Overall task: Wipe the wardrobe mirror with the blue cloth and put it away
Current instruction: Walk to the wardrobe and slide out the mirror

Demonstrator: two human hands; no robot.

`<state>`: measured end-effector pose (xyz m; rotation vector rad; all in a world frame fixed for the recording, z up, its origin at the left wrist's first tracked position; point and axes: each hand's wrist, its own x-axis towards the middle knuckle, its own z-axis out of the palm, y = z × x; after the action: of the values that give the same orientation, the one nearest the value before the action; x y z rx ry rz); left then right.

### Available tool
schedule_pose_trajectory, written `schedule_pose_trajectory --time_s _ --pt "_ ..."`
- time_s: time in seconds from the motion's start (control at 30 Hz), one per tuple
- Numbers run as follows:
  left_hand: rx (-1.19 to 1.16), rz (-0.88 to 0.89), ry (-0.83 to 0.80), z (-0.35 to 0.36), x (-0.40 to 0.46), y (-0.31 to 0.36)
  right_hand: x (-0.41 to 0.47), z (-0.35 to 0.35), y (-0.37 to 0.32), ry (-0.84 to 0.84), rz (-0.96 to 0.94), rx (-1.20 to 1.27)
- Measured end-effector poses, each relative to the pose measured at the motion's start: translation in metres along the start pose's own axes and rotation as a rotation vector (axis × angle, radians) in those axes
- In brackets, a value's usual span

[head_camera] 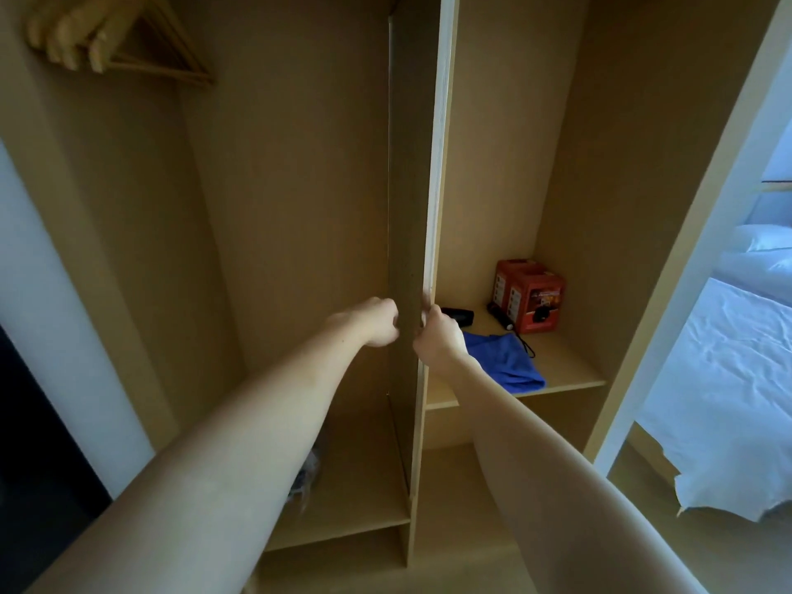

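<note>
The blue cloth (505,362) lies crumpled on the right-hand shelf (565,370), just behind the right hand (439,338) and touched by neither hand. Both the right and the left hand (377,321) curl their fingers round the edge of the wardrobe's upright panel (407,207). Soft, light and limp, I'd judge, so a pinch at any raised fold should lift it.

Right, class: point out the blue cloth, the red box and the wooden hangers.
blue cloth (505,362), head view, middle of the crumpled fabric on the shelf.
red box (531,295), head view, its front face.
wooden hangers (107,36), head view, the bunched shoulders at upper left.
</note>
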<state>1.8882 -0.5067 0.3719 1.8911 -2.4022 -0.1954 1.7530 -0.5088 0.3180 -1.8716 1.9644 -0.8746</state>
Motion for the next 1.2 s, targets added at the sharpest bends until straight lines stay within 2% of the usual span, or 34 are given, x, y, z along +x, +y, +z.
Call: schedule_pose_trajectory --time_s 0.53,0.97,1.2 --pt "0.019 -0.181 0.062 0.003 -0.082 0.055 -0.074 -0.033 0.023 -0.106 -0.118 -0.015" --pt "0.068 -0.213 0.058 0.006 -0.111 0.083 -0.117 -0.051 0.034 -0.127 -0.163 -0.019" --pt "0.031 -0.216 0.047 0.012 -0.121 0.096 -0.121 -0.061 0.038 -0.137 -0.117 -0.024"
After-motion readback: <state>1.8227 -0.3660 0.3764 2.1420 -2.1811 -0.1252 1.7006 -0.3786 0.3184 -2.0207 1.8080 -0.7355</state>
